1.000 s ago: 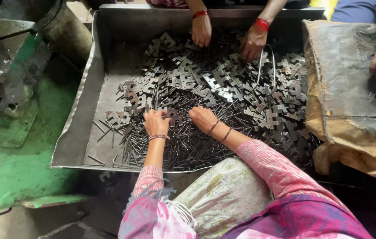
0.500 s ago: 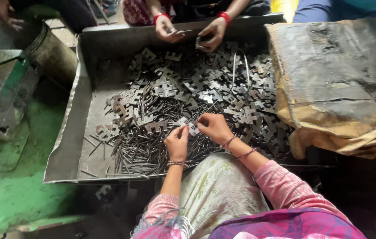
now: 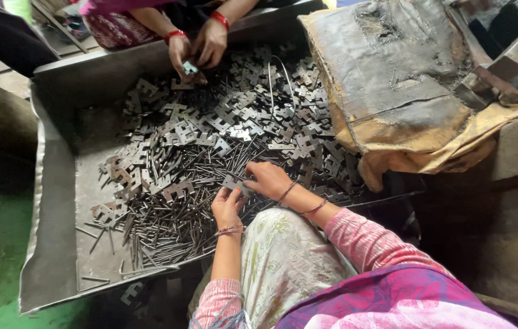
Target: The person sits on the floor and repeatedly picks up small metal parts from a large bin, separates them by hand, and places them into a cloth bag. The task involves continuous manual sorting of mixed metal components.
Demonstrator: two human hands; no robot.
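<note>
Head view: my left hand (image 3: 228,207) and right hand (image 3: 269,180) meet over the metal tray (image 3: 49,256), fingers pinched together on one small stamped metal piece (image 3: 232,181) above the heap of thin rods (image 3: 173,225). Best gripped by its edges. A co-worker's hands (image 3: 197,49) sort opposite.

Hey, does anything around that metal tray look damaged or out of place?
Yes. The cloth pad right of the tray is scorched black and torn, and one stamped piece lies outside, below the tray's front edge.
</note>
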